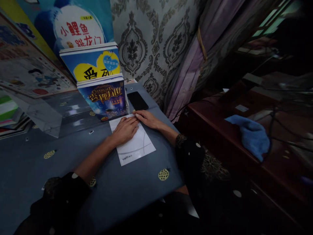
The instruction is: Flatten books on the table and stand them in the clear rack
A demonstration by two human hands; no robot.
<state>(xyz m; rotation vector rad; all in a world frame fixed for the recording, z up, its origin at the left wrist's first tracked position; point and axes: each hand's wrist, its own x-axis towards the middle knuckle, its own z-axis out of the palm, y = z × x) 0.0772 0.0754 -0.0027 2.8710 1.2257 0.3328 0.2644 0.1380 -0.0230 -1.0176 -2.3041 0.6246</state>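
Observation:
A white booklet or sheet [132,148] with "valli" printed near its lower edge lies flat on the blue tablecloth [137,186]. My left hand [126,130] rests palm down across its upper half, fingers stretched out. At the upper right edge of the white sheet lies my right hand [148,119], its fingers extended and meeting the left fingertips. Neither hand grips anything that I can see. Just beyond the sheet stands a dark blue book [104,99] in a clear holder, and a black phone [137,100] lies behind my right hand.
Behind the dark blue book stand a yellow-and-blue book [95,65] and a large picture book [78,26]. More books [9,114] are at the far left. A patterned wall [146,39] and purple curtain [188,68] border the table. A blue cloth [254,135] lies on a dark red surface [220,120].

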